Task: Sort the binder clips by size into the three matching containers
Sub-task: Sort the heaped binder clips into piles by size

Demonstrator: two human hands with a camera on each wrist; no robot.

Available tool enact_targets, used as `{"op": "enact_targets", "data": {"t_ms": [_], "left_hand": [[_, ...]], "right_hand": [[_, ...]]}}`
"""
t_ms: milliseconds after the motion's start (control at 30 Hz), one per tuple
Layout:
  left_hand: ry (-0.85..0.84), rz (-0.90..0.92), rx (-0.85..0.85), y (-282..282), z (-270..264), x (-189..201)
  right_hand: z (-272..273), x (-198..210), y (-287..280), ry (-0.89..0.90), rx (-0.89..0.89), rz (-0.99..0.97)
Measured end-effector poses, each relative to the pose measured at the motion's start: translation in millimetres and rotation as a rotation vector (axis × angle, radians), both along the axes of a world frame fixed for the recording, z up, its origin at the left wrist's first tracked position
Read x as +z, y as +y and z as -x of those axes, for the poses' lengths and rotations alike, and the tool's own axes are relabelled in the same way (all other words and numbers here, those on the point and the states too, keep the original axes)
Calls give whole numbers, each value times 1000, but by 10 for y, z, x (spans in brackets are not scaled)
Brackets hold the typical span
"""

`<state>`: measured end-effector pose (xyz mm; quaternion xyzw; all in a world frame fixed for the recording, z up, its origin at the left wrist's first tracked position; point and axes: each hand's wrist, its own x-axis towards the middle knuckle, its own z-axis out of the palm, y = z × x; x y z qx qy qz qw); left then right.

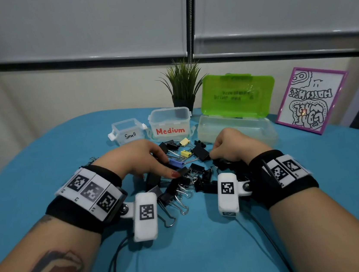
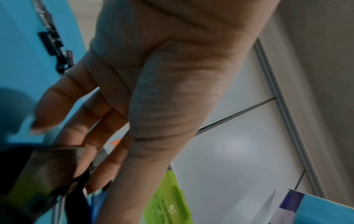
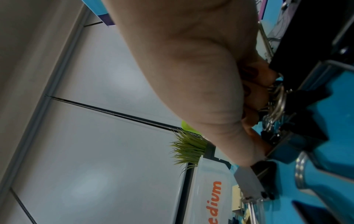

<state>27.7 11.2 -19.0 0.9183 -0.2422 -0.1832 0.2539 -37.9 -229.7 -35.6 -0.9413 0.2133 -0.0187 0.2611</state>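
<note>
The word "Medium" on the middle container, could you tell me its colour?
Red-orange lettering; clearest in the head view.

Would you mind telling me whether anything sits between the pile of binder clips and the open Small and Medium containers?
Nothing visible blocks the way. The binder clips lie on the blue table just in front of the Small container and Medium container, both open-topped. Only bare cloth separates them.

Both forearms reach in from about 7 and 5 o'clock, wrists strapped with black bands. The left hand (image 1: 139,157) lies palm down, its fingers (image 1: 174,174) stretched and loosely spread toward 3 o'clock. The right hand (image 1: 235,143) is knuckles up, fingers curled under toward 9 o'clock; whether they pinch anything cannot be told.
</note>
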Motion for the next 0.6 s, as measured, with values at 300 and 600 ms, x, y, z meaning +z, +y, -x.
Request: {"op": "enact_targets", "data": {"t_ms": [300, 600], "left_hand": [[78, 4, -27, 5, 37, 9], [143, 466, -2, -81, 131, 65]], "right_hand": [[-21, 6, -78, 3, -33, -46], [145, 209, 166, -290, 259, -816]]}}
